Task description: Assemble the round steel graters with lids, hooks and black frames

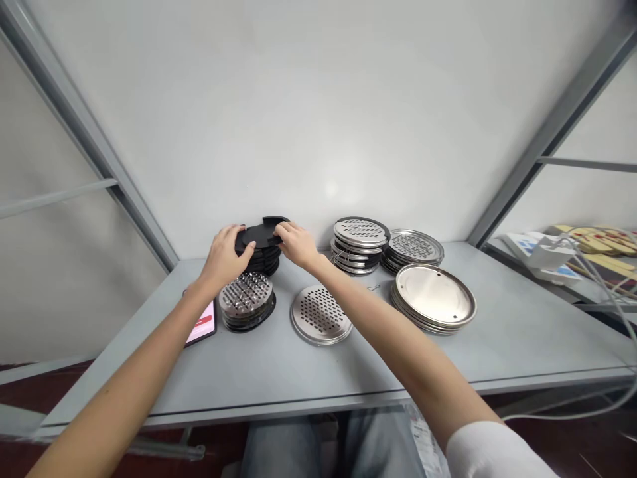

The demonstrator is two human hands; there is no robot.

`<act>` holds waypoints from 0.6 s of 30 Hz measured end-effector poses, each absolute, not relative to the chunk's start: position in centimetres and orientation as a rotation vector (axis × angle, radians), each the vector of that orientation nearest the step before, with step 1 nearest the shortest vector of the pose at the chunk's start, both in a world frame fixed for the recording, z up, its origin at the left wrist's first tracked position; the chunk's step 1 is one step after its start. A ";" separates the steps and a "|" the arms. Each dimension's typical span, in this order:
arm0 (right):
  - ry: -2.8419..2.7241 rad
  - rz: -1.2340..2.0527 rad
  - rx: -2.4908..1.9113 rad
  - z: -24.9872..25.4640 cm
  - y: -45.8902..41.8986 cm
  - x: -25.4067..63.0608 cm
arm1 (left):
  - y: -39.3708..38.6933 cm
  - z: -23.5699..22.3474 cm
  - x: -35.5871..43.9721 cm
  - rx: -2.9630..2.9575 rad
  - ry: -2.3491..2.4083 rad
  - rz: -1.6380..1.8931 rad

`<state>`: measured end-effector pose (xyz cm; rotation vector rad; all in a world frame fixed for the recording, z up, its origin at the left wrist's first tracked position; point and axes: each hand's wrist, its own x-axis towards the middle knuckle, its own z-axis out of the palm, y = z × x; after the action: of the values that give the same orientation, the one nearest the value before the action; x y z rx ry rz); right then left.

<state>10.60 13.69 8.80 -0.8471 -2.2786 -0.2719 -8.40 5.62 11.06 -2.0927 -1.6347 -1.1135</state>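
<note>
- A phone [203,324] lies leftmost on the table [239,385], screen lit pink and red.
- The left hand [225,257] grips the left side of a black part [259,236], thumb on top.
- Near it sits a pile of grater discs [246,295].
- The black part is over a dark stack [270,263] (whether lifted clear, I cannot tell).
- The right hand [297,244] pinches the part's right side.
- A single perforated disc [318,313] lies flat.
- Farther right: a tall disc stack [359,232], a lower perforated stack [417,245], plain metal plates [432,292].
</note>
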 end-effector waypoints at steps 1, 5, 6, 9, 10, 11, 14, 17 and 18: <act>-2.284 -0.267 -0.851 8.6 13.7 10.6 | 6.6 10.8 -9.2 -2.099 -1.710 -1.053; -2.277 -0.286 -0.858 8.0 14.1 10.6 | 9.0 9.4 -11.6 -2.131 -1.914 -0.926; -2.267 -0.294 -0.867 7.9 14.2 10.7 | 9.2 9.1 -12.0 -2.156 -1.932 -0.925; -2.238 -0.305 -0.893 7.6 14.2 10.9 | 9.6 8.7 -12.7 -2.243 -1.918 -0.940; -2.231 -0.309 -0.896 7.6 14.1 10.9 | 9.7 8.7 -12.8 -2.266 -1.904 -0.946; -2.225 -0.316 -0.897 7.5 14.0 11.0 | 9.8 8.7 -13.0 -2.283 -1.896 -0.954; -2.218 -0.334 -0.886 7.5 13.8 11.0 | 10.0 8.7 -13.4 -2.317 -1.921 -0.987; -2.227 -0.325 -0.852 7.1 13.9 11.1 | 10.1 8.6 -13.7 -2.337 -1.973 -1.009; -2.227 -0.316 -0.837 7.0 14.1 11.1 | 10.1 8.6 -13.8 -2.346 -1.975 -1.014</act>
<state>11.13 14.08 6.96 -0.8365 -2.2268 -0.3164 -13.79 10.14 8.57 -2.3455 -1.9749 -1.0137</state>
